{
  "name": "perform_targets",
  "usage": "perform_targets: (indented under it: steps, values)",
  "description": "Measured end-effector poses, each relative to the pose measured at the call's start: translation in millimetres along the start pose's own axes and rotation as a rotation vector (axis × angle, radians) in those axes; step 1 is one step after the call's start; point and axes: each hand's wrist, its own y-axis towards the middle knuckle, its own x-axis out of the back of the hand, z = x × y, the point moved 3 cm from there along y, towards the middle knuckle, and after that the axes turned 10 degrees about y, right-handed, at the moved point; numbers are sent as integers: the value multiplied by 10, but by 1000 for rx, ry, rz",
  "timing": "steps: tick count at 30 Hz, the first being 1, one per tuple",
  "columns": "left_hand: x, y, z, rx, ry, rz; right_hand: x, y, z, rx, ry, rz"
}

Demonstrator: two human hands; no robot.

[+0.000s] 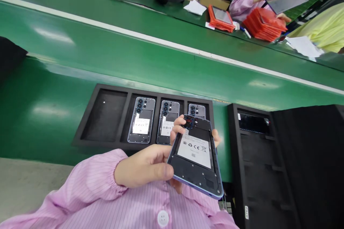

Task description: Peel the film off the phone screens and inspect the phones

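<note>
Both my hands hold a smartphone (195, 171) tilted in front of my chest, its back cover off, with camera lenses at the top and a white battery label showing. My left hand (150, 166) grips the lower left edge, thumb on top and fingertips below. Mostly hidden behind the phone, my right hand (177, 128) wraps round it: several fingertips show at the upper left edge and one digit at the right. Beyond lies a black foam tray (125, 118) with three similar opened phones (141, 120) in its compartments; the held phone and my fingers partly cover the rightmost ones.
A second black tray (238, 157), at right, holds a dark glossy phone (252, 123) in its far compartment, with a black flap (309, 161) alongside. Across the green bench (129, 53) are red pouches (264, 25), papers (195, 7) and a co-worker's pink sleeve (243, 1).
</note>
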Motion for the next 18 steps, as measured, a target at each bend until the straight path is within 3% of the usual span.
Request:
perform_targets:
  steps: [5,8,12,18]
  values:
    - [16,-12,-9,39,85,-29,-99,-4,88,-56,-114,55]
    - [23,-14,5,86,109,-52,-236,-50,86,54,-218,67]
    - [4,-11,36,94,147,-40,-398,-117,13,174,-323,-30]
    - [-20,-31,67,83,226,-19,-445,-149,9,208,-518,-109]
